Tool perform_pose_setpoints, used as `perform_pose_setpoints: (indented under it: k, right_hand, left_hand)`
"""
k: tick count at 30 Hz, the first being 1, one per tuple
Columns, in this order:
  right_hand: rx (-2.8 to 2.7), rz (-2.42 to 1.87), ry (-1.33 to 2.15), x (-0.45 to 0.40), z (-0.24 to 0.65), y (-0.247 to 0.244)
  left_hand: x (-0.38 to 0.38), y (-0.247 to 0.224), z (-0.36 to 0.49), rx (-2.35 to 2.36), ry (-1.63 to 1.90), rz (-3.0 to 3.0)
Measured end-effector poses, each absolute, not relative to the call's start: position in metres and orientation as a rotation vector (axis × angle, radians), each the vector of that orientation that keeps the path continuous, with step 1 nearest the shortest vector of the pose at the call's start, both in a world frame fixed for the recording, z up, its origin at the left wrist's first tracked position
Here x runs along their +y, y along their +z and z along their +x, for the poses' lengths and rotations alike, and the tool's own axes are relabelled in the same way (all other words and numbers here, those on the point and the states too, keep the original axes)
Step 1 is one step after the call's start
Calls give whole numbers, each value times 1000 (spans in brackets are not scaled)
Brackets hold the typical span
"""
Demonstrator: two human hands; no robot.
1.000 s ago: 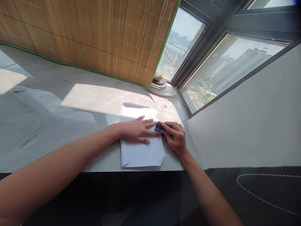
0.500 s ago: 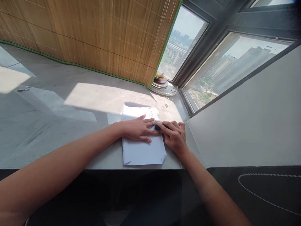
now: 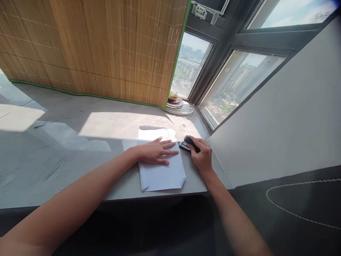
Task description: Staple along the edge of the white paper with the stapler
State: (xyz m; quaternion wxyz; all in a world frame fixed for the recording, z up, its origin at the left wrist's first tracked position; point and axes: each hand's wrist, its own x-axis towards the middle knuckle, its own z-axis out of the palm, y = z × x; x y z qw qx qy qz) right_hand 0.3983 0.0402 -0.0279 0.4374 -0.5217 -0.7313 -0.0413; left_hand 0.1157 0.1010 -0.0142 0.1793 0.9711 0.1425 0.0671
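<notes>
The stapler [image 3: 189, 145] has slid off the paper's right edge — the right hand [image 3: 203, 153] grips it, its 2 arms parted. The left hand [image 3: 153, 152], fingers spread, presses the paper [image 3: 162, 176] on the counter [image 3: 117, 183].

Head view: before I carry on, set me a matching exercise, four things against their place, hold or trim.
Things:
1. left hand
2. black stapler
3. stacked plates
4. bamboo blind

Place, hold or trim:
A. in the corner by the windows
B. edged in green
C. palm down, fingers spread, on the white paper
D. gripped by the right hand

Pairs: 1-C, 2-D, 3-A, 4-B
</notes>
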Motion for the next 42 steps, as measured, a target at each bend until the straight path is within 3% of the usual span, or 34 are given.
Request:
perform_pose_setpoints:
  k: [6, 11, 14, 20, 28, 35, 42]
  right_hand:
    - [-1824, -1398, -65, 44, 412, -30]
    - [-1641, -1426, -122, 38, 378, -8]
    - [-1727, -1373, 35, 34, 318, -4]
    - [-1821, -1468, 244, 37, 242, -19]
    - [-1795, -1555, 226, 15, 339, -23]
    - [-1844, -1551, 271, 9, 365, -14]
    - [-1965, -1405, 19, 78, 404, 4]
  left_hand:
    - [105, -11, 116, 387, 307, 2675]
    - [129, -1, 95, 827, 1229, 2054]
    - [145, -1, 76, 907, 1493, 1480]
    - [153, -1, 54, 775, 1530, 1100]
    - [160, 2, 44, 625, 1544, 878]
    - [158, 3, 38, 529, 1432, 861]
    - [164, 7, -14, 332, 1392, 866]
